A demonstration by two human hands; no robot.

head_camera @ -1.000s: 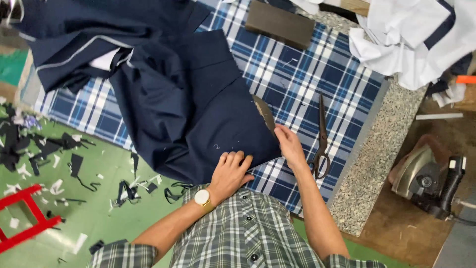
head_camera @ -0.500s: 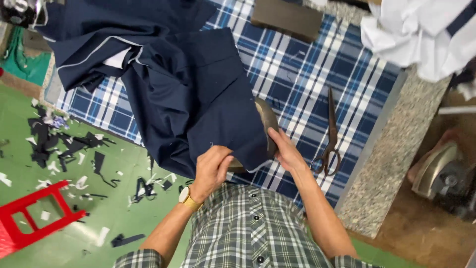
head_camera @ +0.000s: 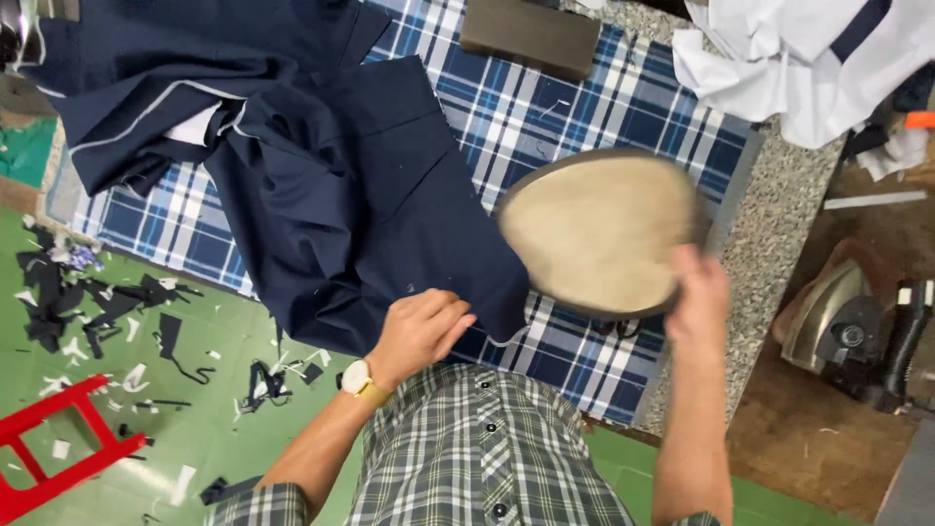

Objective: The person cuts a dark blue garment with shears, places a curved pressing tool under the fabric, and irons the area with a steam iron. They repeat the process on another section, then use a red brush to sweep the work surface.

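While left hand (head_camera: 419, 331) pins cloth (head_camera: 370, 214), right hand (head_camera: 696, 297) lifts pad (head_camera: 596, 232).

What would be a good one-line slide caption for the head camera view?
Left hand rests on navy garment while right hand lifts an oval tan pad above the plaid-covered table.

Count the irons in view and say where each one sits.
1: a metal iron rests on the brown surface at the right, beyond the table's speckled edge, near the right hand. Others may be out of frame.
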